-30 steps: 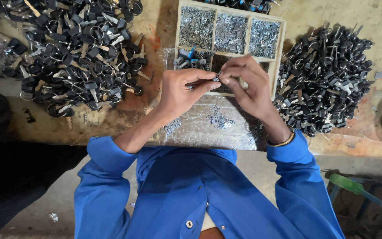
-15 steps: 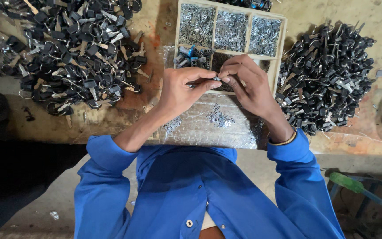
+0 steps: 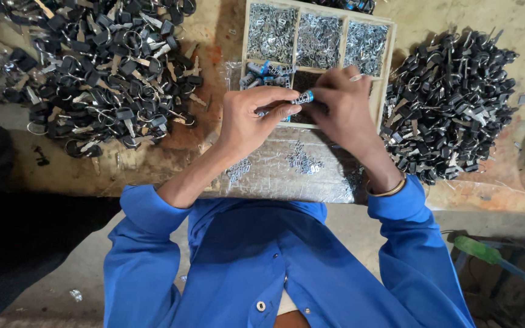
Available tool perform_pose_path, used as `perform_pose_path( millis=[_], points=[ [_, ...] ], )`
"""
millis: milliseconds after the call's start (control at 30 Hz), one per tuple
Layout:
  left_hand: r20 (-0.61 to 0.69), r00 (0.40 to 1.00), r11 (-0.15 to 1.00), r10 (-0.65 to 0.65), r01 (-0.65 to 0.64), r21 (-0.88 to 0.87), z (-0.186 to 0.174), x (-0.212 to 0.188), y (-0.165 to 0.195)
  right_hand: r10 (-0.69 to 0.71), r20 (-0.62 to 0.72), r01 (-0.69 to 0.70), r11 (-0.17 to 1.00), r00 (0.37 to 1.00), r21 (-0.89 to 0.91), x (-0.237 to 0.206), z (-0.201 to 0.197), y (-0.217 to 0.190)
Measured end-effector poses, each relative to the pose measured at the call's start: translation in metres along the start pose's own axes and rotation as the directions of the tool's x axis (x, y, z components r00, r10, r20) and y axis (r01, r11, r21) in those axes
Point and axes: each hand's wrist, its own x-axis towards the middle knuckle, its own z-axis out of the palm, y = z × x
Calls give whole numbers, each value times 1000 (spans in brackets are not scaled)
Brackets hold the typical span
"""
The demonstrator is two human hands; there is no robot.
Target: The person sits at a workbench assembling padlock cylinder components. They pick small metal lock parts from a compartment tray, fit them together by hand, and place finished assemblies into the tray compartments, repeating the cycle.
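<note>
A small metal part with a blue end [image 3: 302,97] sits between the two hands, just above the near edge of the wooden tray [image 3: 389,58]. The left hand [image 3: 251,120] pinches it with thumb and fingertips closed around it. The right hand [image 3: 343,106] is curled over the other end, fingers bent and touching the part too. It looks like both hands grip the same little piece, but the exact hold of the right fingers is hard to see.

The person seems to be in the middle of putting tiny pieces into this part, or fitting it together. The part is not yet set down on either pile. The next move likely needs a steady pinch and a careful push or turn, because the piece is small and could slip.

The tray has three top boxes full of tiny shiny metal bits [image 3: 271,33]. A lower box holds more parts with blue ends [image 3: 262,71]. In front of the tray lies a shiny silver sheet [image 3: 274,176] with a few loose metal bits on it.

To the person's left is a big heap of black keys with rings [image 3: 101,67]. To the right is another heap of black key parts [image 3: 451,103]. All of it rests on a worn brown bench [image 3: 493,194]. The person wears a blue shirt [image 3: 262,261] and a thin bangle [image 3: 390,190] on the right wrist.
</note>
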Motion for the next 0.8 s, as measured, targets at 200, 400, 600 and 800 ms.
perform_pose_path(
  millis=[200,400,600,800],
  points=[
    [-6,999,999,35,-35,29,0,0,4,74,36,-73,996,997,-42,-4,-3,3],
    [-9,1000,1000,11,-11,11,1,-1,4,-62,40,64,997,997,-48,-1,1,-2],
    [-17,999,998,46,-45,31,1,0,5,46,72,-44,999,996,-23,-1,-9,-3],
    [-6,997,995,76,-75,58,-1,1,8,59,-31,-54,988,998,144,1,-11,-1]
  ],
)
